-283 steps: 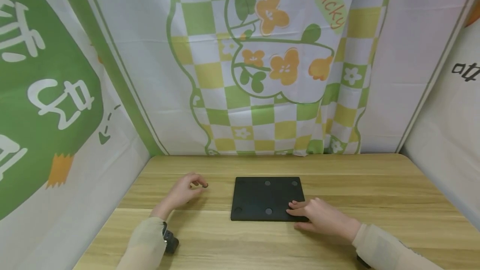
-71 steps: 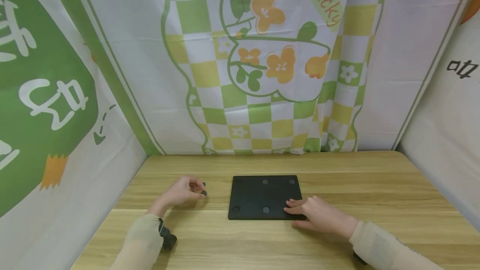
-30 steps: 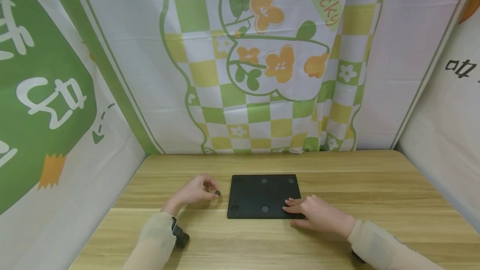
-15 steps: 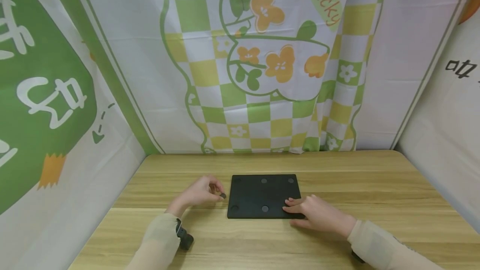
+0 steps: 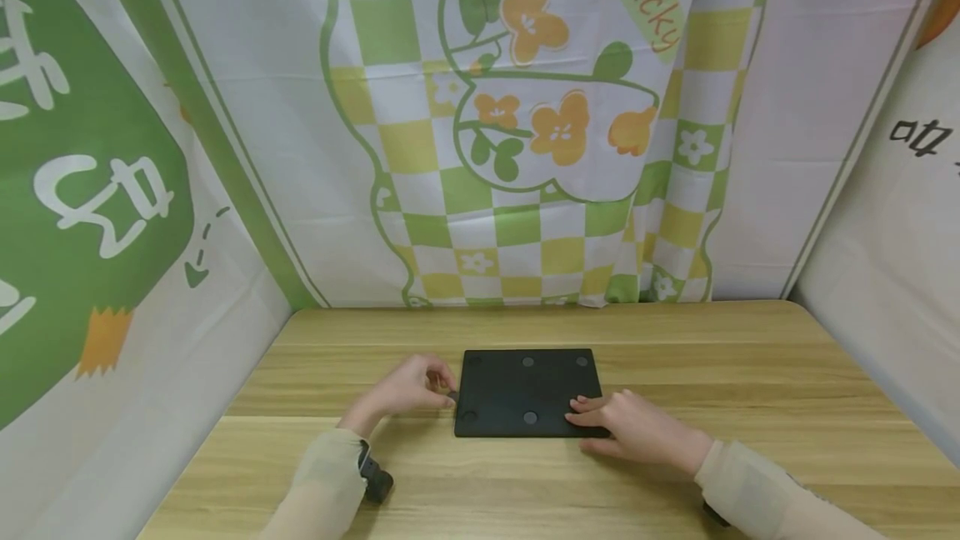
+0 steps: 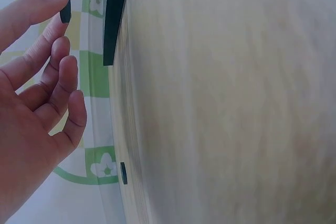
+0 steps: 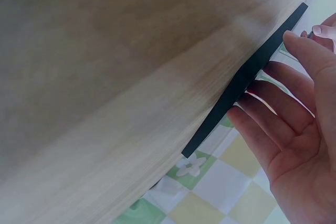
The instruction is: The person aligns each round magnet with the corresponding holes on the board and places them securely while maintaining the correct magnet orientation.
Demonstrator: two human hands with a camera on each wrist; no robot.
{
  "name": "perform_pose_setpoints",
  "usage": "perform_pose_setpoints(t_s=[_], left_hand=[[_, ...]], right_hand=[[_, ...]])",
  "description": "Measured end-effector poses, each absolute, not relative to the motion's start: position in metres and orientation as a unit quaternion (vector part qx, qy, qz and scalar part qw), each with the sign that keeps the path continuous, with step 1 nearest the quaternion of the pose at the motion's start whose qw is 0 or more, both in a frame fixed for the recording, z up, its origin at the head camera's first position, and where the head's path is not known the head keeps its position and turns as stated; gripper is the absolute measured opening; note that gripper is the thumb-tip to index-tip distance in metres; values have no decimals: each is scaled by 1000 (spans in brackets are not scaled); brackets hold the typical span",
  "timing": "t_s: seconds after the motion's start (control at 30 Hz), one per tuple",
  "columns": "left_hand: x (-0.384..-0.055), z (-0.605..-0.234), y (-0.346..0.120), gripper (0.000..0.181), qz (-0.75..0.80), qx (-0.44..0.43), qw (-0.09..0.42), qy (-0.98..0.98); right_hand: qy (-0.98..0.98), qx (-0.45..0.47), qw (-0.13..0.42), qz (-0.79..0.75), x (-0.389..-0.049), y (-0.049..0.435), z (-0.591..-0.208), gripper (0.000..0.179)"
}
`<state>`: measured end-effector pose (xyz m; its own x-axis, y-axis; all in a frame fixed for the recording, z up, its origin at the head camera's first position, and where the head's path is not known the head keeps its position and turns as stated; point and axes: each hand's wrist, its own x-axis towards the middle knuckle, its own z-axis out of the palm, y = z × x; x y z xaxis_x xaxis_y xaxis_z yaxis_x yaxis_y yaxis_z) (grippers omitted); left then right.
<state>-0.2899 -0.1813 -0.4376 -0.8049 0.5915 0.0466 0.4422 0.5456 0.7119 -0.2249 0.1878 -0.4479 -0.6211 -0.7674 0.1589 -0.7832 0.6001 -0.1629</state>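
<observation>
A thin black rectangular board point(image 5: 495, 390) lies flat on the table. Grey round discs point(image 5: 530, 417) show on its middle and back right; two darker round marks point(image 5: 470, 417) are at its left corners. Between thumb and index finger, my left hand point(image 5: 408, 386) pinches a small dark disc point(image 6: 65, 11), just at the board's left edge. Its other fingers curl loosely. My right hand point(image 5: 637, 430) rests on the board's front right corner, fingers extended and touching it. Another small dark disc point(image 6: 124, 173) is on the table in the left wrist view; the head view does not show it.
The wooden table point(image 5: 675, 357) extends around the board on all sides. A patterned green-and-white curtain point(image 5: 517, 223) hangs behind its back edge, with printed cloth walls point(image 5: 97, 190) left and right. Each wrist wears a dark device point(image 5: 375, 477).
Holding the disc, my left hand has moved rightward from the left part of the table to the board's left edge. The right hand and the board have stayed in place.
</observation>
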Motion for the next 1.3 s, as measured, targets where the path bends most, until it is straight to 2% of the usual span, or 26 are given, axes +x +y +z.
perform_pose_setpoints(t_s=[0.6,1.3], left_hand=[[-288,-439,-170,16,375,311,123,865],[-286,-437,-158,15,356,329,149,861]], right_hand=[[-889,440,51,114,-225,187,-448,40],[-894,432,40,110,-225,188,-449,41]])
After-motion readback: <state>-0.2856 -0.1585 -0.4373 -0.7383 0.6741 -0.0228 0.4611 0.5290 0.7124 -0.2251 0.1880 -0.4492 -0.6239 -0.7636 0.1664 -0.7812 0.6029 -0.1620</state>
